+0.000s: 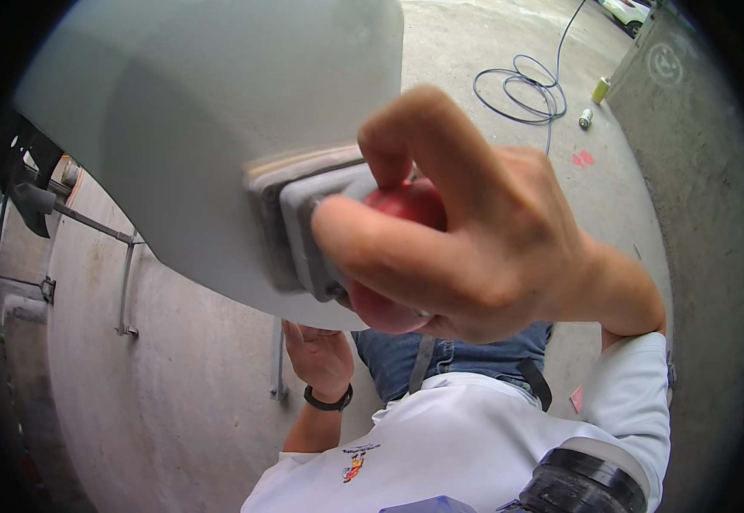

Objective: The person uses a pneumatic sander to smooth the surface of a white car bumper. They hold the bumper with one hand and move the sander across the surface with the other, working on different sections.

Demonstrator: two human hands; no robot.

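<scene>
So the right hand (500,231) is gripping a hand sanding block (298,235) just left of the middle of the frame, fingers curling tightly around its rounded red knob (382,309). The block's looking pretty chunky: a pale grey plate is sitting on a darker layer, with a tan-edged pad showing along the top. It's lying against a big smooth panel (209,103) that's filling the upper left, its shading going from pale to darker grey.

Hard-to-see stuff: the block's outer edge is blurring, its working face is hiding against the panel, and the fingers are covering a good chunk of the knob. The panel's top is running out of the frame. Lower down, left of centre, the left hand (319,359) is wearing a black wristband (327,399). Its fingertips are disappearing behind the panel's lower edge, so I can't tell whether it's holding anything.
</scene>
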